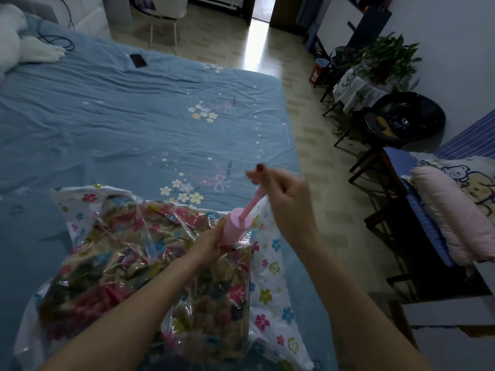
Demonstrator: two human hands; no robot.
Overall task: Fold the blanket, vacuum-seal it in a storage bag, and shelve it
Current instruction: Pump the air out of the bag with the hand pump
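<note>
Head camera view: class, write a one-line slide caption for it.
Left hand steadies the pink pump while right hand pulls its plunger above the bagged blanket.

Blanket sealed inside a flower-printed clear bag on a blue bed, with the left hand gripping the barrel of a pink pump standing on the bag and the right hand holding its raised plunger handle.
</note>
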